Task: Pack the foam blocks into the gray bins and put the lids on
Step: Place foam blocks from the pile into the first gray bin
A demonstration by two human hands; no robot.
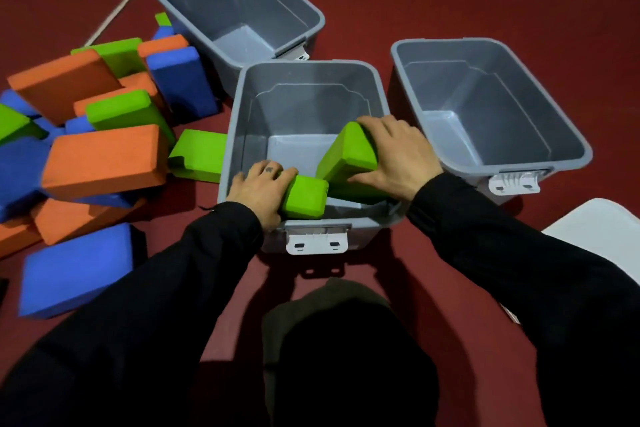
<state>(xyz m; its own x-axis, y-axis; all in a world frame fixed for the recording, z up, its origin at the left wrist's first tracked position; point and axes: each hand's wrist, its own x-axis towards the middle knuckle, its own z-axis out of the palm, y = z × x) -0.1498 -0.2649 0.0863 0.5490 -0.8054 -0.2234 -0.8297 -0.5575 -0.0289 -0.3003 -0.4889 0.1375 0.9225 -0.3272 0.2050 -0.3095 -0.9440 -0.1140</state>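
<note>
Left hand (258, 189) curled round the end of a green foam block (304, 196) at the near rim of the centre gray bin (239, 121), frame centre. Right hand (398, 156) gripped a second green block (348, 156), tilted inside the same bin, fingers over its top edge and thumb along its lower side. Blocks touching at one corner. Two further gray bins lay open: one at upper centre (311, 10), one at right (571, 135). Pile of orange, blue and green foam blocks (100, 159) at left of frame on the red floor (450, 3). White lid (602, 229) partly seen at right edge.
</note>
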